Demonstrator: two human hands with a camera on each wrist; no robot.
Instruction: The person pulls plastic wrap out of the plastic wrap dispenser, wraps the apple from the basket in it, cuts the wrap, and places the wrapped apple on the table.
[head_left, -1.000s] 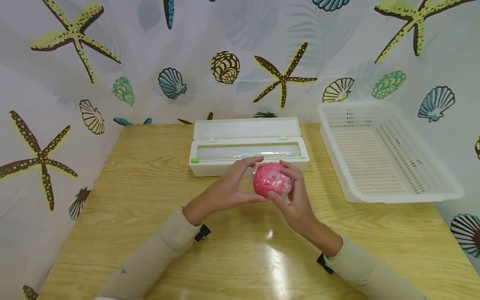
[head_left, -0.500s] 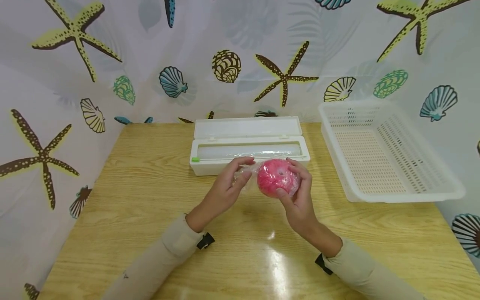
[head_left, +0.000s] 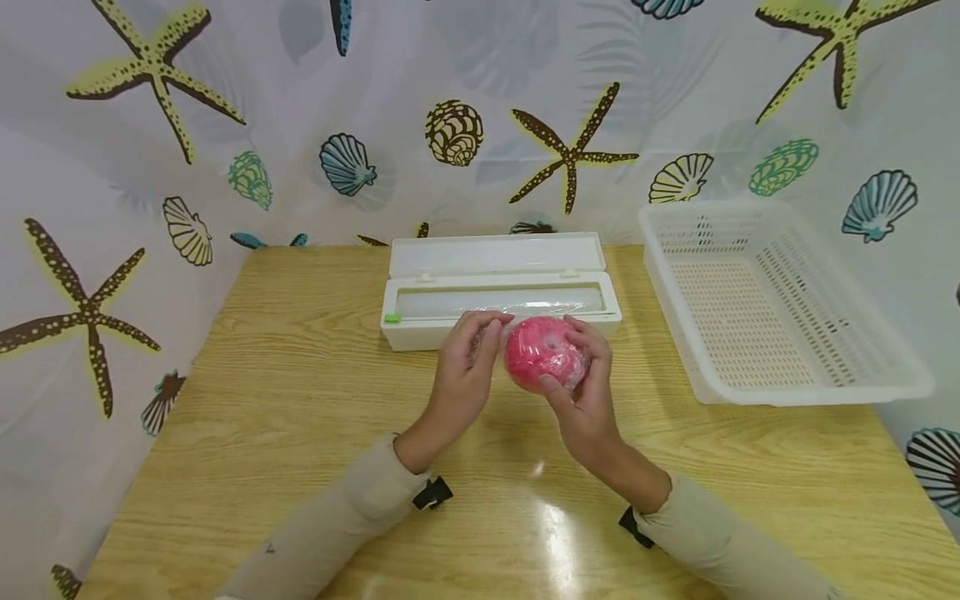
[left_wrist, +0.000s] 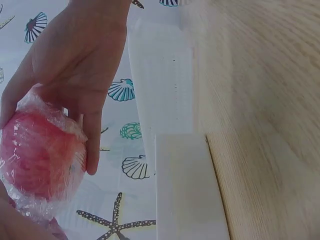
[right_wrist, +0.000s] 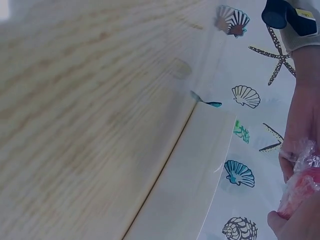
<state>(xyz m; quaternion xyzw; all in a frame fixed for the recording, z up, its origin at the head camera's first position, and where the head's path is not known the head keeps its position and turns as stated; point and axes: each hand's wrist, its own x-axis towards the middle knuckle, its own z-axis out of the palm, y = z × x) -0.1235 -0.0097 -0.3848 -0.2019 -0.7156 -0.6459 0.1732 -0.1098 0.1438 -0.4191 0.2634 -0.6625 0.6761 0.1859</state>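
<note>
A round pink thing point(head_left: 542, 357), wrapped in clear cling film, is held above the table; its kind is hard to tell under the film. My right hand point(head_left: 588, 400) grips it from the right, thumb in front and fingers behind. At its left side my left hand point(head_left: 467, 367) has its fingers curled and pinches the gathered cling film point(right_wrist: 306, 154). In the left wrist view the wrapped pink thing point(left_wrist: 40, 155) shows creased film, with the right hand point(left_wrist: 82, 60) reaching over it from above.
Behind the hands stands a white cling film dispenser box point(head_left: 420, 336), lid raised, with a film roll point(head_left: 495, 301) inside. To the right is a white slatted basket point(head_left: 795, 395). A patterned cloth point(head_left: 300, 100) backs the wooden table point(head_left: 315, 367).
My left hand has let go of the pink thing's side and closed on the film at its left. The pink thing shifted right, then back left, in my right hand.
</note>
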